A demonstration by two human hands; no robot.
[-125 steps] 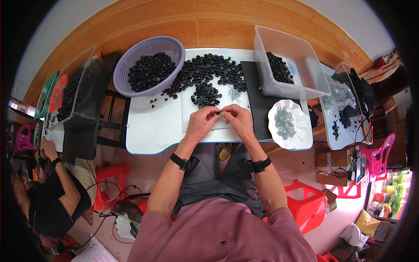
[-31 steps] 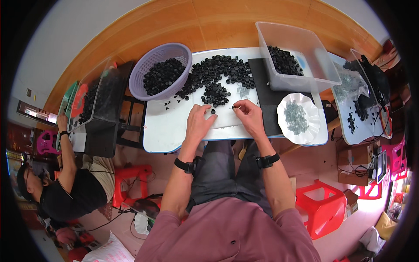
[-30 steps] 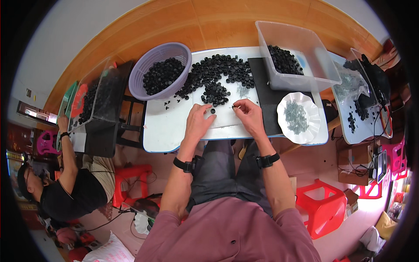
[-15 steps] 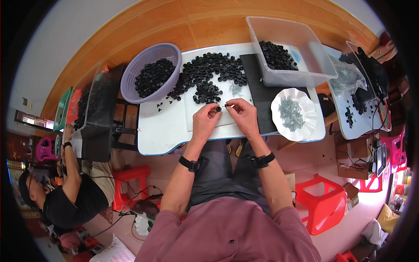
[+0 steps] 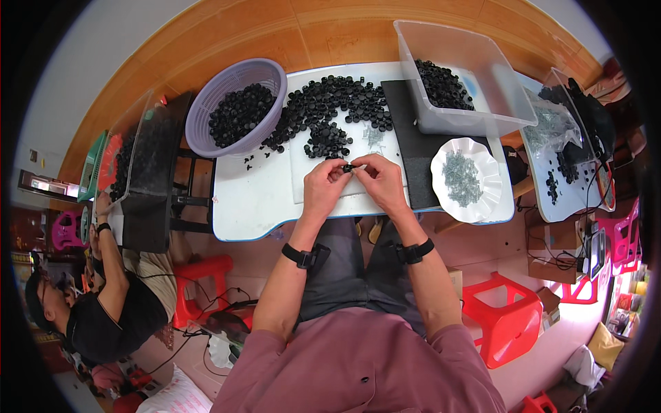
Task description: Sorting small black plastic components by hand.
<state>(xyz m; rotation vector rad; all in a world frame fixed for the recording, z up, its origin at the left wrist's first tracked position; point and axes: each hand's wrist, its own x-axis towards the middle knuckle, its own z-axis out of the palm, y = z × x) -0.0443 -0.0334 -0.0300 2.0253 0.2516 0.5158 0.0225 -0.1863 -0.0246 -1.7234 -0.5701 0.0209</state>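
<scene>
Over the front of the white table, my left hand pinches a small round black cap. My right hand meets it from the other side, thumb and finger closed at the cap; whatever sits between those fingertips is too small to make out. Just beyond my fingers lies a small cluster of black caps on a white board. A few clear slivers lie beside it. Farther back spreads a larger heap of black caps.
A purple basket of black caps stands left. On the right are a clear bin with more caps and a white scalloped dish of clear pieces. A red stool stands behind right. At far left, another person works at a dark table.
My right fingertips have moved left onto the cap in my left hand, closing the gap between the hands. The view has shifted slightly.
</scene>
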